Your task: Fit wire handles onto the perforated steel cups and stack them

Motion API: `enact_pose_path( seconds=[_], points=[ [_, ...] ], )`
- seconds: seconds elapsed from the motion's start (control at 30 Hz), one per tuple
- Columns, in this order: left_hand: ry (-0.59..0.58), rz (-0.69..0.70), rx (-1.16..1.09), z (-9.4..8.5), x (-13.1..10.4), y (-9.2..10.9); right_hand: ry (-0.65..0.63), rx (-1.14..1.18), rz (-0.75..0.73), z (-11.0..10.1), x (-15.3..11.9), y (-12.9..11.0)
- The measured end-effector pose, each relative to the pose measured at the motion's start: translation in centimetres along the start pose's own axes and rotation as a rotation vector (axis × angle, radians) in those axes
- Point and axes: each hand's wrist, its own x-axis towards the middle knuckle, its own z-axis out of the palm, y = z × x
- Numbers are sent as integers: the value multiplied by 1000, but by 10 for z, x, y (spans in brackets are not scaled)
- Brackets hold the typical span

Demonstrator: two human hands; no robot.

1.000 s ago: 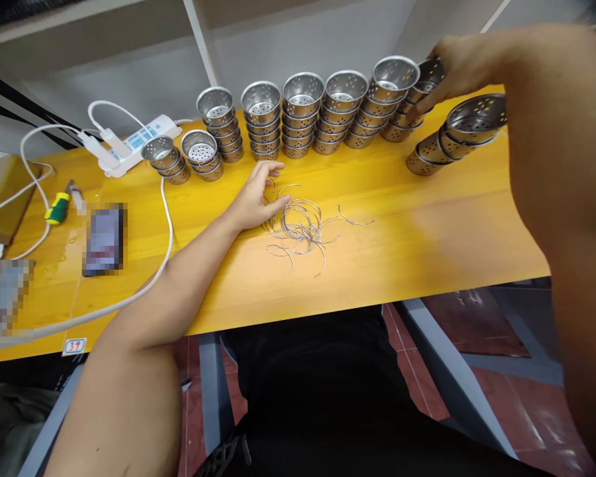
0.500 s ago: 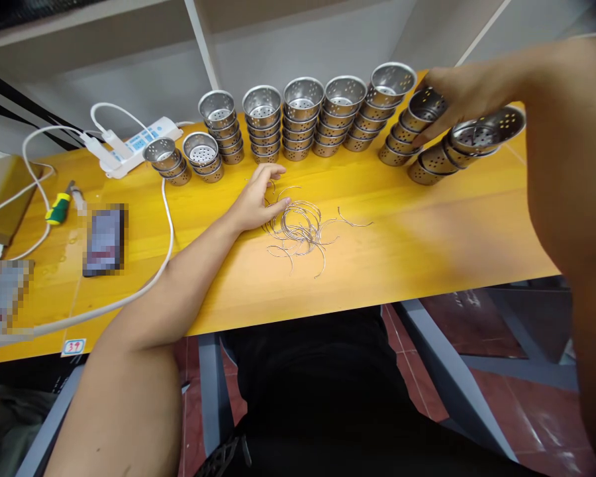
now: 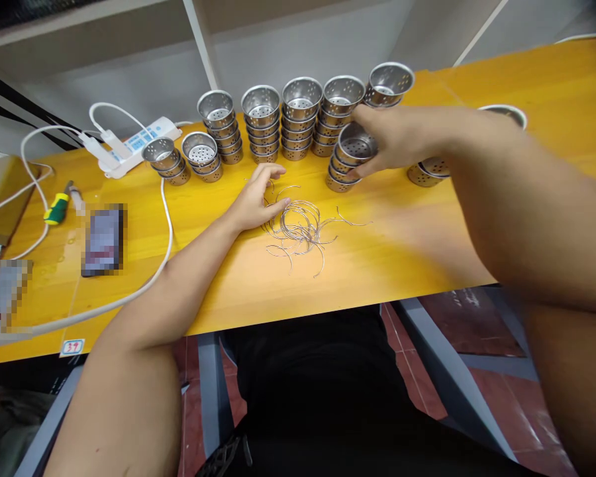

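My right hand (image 3: 377, 136) grips a short stack of perforated metal cups (image 3: 346, 159) from its right side, in front of the taller stacks. My left hand (image 3: 258, 199) rests on the table, fingers stretched and slightly curved, holding nothing. Beside its thumb lies a loose tangle of thin metal wire rings (image 3: 302, 222), some of them open arcs. Behind stands a row of tall cup stacks (image 3: 261, 122), and two shorter stacks (image 3: 201, 156) sit to the left. Another stack (image 3: 424, 172) at the right is mostly hidden by my right forearm.
On the yellow table (image 3: 258, 291), a white power strip (image 3: 142, 142) with plugged-in cables stands at the back left. A cable runs across my left forearm. A green-and-yellow screwdriver (image 3: 57, 209) and a blurred-out phone (image 3: 102, 242) lie at the left. A shelf panel rises behind.
My right hand has moved left with the short cup stack, from beside the rightmost stack to in front of the back row. My left hand has stayed in place.
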Motion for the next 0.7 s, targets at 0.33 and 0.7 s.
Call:
enact_pose_path(
  seconds=[0.33,0.7],
  points=[
    [-1,-21,-62,7,0,-15,50,264,-150,47,27,-83],
    [202,-128,-62,10,5,-33,169,352,-297,77,30,-119]
  ],
)
